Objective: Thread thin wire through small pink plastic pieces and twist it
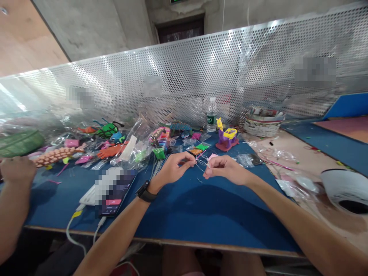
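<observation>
Thin pale wires (202, 161), bent into loose loops, stretch between my two hands above the blue table. My left hand (177, 165), with a black band on its wrist, pinches one side of them. On the other side my right hand (222, 168) is closed on the wires, its fingertips pressed together. Just behind the hands lie small orange and green packets (201, 148). A bundle of similar wires (156, 165) rests left of my left hand, partly hidden by it. Beyond my right hand stands a purple and yellow clay figure (227, 136) on a reddish base.
A phone (115, 201) and a white power bank (99, 188) with cables lie at left. Clay animals and plastic bags crowd the back left. A water bottle (212, 115) and a woven basket (263, 124) stand behind. A co-worker's hand (18, 168) holds a scaly clay piece (57, 156).
</observation>
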Tool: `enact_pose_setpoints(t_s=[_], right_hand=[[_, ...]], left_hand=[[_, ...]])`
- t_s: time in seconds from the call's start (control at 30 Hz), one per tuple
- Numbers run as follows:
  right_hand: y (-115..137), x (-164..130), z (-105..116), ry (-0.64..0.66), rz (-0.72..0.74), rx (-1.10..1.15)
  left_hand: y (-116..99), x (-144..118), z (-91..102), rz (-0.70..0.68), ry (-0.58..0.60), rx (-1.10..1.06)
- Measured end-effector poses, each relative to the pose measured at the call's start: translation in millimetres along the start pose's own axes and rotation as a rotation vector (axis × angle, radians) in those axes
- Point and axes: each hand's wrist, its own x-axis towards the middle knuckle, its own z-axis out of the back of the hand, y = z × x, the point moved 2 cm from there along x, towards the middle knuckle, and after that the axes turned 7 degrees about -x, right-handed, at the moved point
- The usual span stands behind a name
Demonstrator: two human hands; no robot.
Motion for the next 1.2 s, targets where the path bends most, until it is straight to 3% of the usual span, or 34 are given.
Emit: enact_pose_setpoints(t_s=[0.17, 0.5, 0.7, 0.87, 1.0, 1.2], right_hand=[[1.6, -0.4, 0.0, 0.066, 0.004, -0.004], [-7.3, 4.5, 0.0, -0.173, 0.115, -0.010], [-9.9, 3.6, -0.7, -0.167, 0.116, -0.008], [-8.3, 2.8, -1.4, -0.141, 0.120, 0.126], [-6.6, 2.8, -0.8, -0.141, 0.117, 0.170], [-4.8, 1.8, -2.4, -0.120, 0.157, 0.185]], left_hand=[[2.0, -0.7, -1.4, 0.041, 0.015, -0.082], [-6.8, -1.8, -9.9, 0.098, -0.024, -0.330], [1.1, -1.3, -19.4, 0.219, -0.055, -0.554], [5.4, -2.9, -32.9, 0.291, -0.114, -0.707], [6.9, -2.7, -39.6, 0.256, -0.136, -0.737], [10.1, -0.3, -33.1, 0.189, -0.244, -0.645]])
